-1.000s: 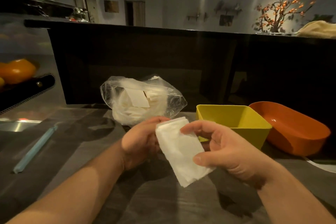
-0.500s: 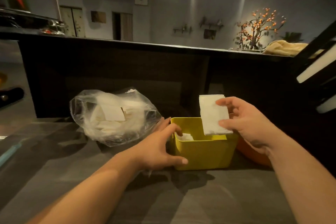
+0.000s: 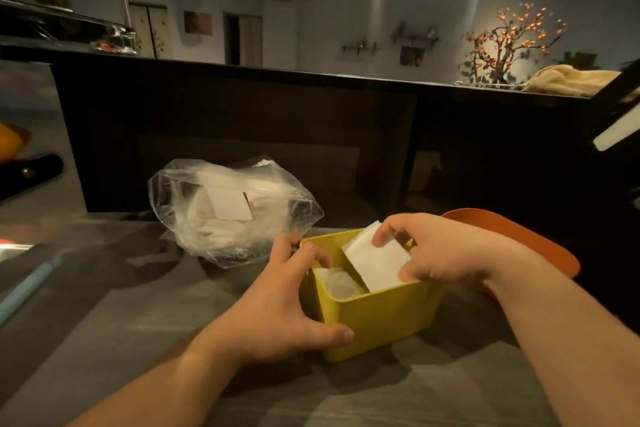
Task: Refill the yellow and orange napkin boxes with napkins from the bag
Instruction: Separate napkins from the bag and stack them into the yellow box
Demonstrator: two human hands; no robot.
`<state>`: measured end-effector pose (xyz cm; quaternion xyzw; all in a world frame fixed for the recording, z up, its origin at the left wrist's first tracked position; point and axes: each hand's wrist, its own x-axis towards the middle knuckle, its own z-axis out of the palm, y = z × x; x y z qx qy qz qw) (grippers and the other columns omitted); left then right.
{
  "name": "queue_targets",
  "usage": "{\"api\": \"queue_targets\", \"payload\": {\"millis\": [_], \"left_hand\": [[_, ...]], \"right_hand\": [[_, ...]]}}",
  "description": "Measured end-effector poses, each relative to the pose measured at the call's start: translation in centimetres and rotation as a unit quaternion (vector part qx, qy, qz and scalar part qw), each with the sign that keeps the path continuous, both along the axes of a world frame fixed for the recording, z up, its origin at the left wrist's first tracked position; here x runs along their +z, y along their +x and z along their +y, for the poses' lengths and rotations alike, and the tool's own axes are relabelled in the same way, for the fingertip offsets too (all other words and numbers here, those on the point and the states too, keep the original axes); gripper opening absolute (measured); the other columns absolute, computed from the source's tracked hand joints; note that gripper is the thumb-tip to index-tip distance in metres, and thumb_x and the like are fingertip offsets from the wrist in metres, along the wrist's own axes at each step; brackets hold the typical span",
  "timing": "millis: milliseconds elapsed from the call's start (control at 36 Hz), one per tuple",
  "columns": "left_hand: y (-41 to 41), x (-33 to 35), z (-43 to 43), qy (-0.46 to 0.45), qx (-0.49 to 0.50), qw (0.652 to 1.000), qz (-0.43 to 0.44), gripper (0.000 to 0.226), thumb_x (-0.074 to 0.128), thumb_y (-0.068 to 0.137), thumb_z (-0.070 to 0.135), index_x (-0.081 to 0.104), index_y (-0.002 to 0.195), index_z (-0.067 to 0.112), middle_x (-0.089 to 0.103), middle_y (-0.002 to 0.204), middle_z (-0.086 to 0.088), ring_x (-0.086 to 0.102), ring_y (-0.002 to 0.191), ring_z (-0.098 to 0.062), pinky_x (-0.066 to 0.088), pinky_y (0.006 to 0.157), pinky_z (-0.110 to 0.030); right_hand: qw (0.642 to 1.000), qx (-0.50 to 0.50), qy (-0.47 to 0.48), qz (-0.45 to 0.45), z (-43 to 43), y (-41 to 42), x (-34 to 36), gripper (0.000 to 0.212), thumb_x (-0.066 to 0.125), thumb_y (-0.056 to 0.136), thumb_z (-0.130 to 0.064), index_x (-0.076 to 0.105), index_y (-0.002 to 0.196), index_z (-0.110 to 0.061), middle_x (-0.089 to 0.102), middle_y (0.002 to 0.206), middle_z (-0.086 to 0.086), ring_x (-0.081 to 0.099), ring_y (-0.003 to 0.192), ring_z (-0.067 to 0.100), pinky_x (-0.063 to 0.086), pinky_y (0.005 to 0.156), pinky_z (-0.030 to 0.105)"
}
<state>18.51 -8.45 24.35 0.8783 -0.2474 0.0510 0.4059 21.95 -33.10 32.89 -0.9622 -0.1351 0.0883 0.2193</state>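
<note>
The yellow napkin box (image 3: pixel 381 319) stands on the dark table in front of me. My left hand (image 3: pixel 277 308) grips its left wall, thumb along the front and fingers over the rim. My right hand (image 3: pixel 436 253) pinches a folded stack of white napkins (image 3: pixel 375 262), tilted and partly lowered into the box. Another white napkin (image 3: pixel 337 282) lies inside at the left. The orange napkin box (image 3: pixel 530 239) sits behind my right hand, mostly hidden. The clear plastic bag (image 3: pixel 232 211) of napkins lies to the left of the yellow box.
A dark counter wall (image 3: pixel 242 135) rises right behind the bag and boxes. A light blue stick-like object (image 3: pixel 27 291) lies at the table's left edge. A lit ornamental tree (image 3: pixel 502 45) and a beige cloth (image 3: pixel 571 80) sit on the counter top.
My right hand has brought the napkin stack down from above the yellow box into its opening. My left hand has kept its hold on the box's left side.
</note>
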Motion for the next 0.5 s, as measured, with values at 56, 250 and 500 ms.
{"api": "queue_targets", "payload": {"millis": [56,250,500], "left_hand": [[0.0,0.1,-0.1,0.011,0.003,1.0,-0.012,0.075,0.085,0.055,0.066,0.041,0.114,0.05,0.021,0.133,0.022,0.039,0.121,0.001,0.047,0.105,-0.03],[0.2,-0.1,-0.1,0.011,0.006,0.999,-0.038,0.077,0.081,0.053,0.068,0.039,0.116,0.05,0.02,0.131,0.022,0.035,0.119,0.007,0.047,0.104,-0.031],[0.4,-0.5,0.1,0.009,0.006,0.999,-0.041,0.08,0.081,0.052,0.069,0.04,0.118,0.046,0.021,0.133,0.021,0.039,0.118,0.002,0.048,0.102,-0.03]], "right_hand": [[0.999,-0.003,-0.037,0.005,0.5,0.0,0.1,0.058,0.075,0.083,-0.003,0.054,0.118,-0.044,0.051,0.122,-0.012,0.058,0.101,0.013,0.056,0.072,0.019],[0.995,-0.018,-0.09,0.045,1.7,0.3,0.8,0.058,0.074,0.085,-0.002,0.055,0.126,-0.037,0.047,0.125,-0.006,0.051,0.106,0.018,0.05,0.065,0.016],[0.966,0.031,-0.24,0.094,3.8,0.4,1.6,0.051,0.05,0.097,0.003,0.054,0.141,-0.023,0.047,0.147,0.005,0.048,0.131,0.026,0.043,0.091,0.028]]}}
